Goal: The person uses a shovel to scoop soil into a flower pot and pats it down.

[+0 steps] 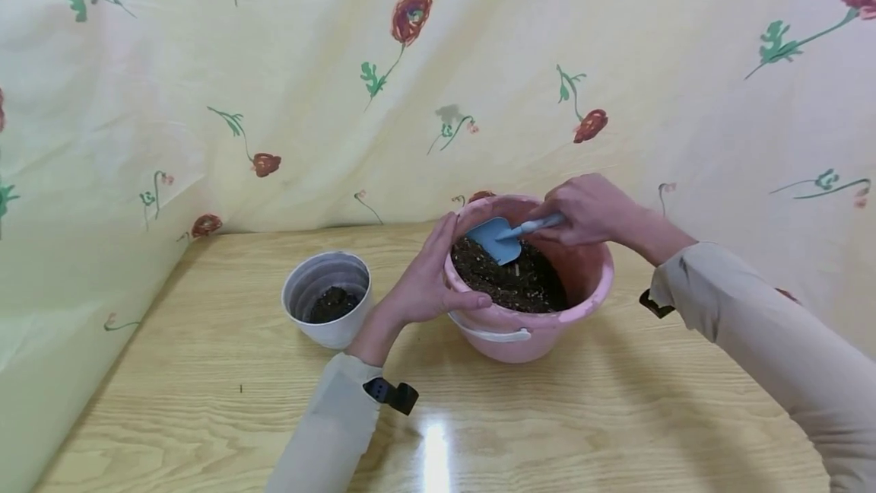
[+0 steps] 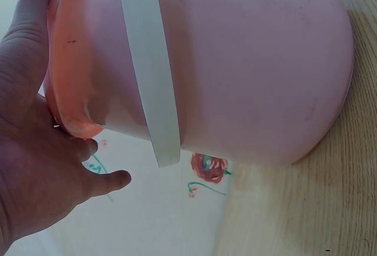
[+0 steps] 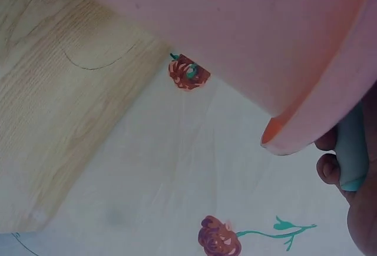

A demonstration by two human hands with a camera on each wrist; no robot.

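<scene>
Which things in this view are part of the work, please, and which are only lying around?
In use, it seems:
blue trowel, held by the right hand
pink bucket, left hand at its rim
soil in the bucket
white pot, soil inside, probably involved

Only surroundings:
wooden table
flowered cloth
small dark speck on the table

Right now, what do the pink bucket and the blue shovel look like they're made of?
Pink bucket: probably plastic, smooth and faintly glossy, with a thick, moulded-looking rim. Blue shovel: perhaps plastic or painted metal, smooth-looking; its even blue colour leaves that open.
</scene>
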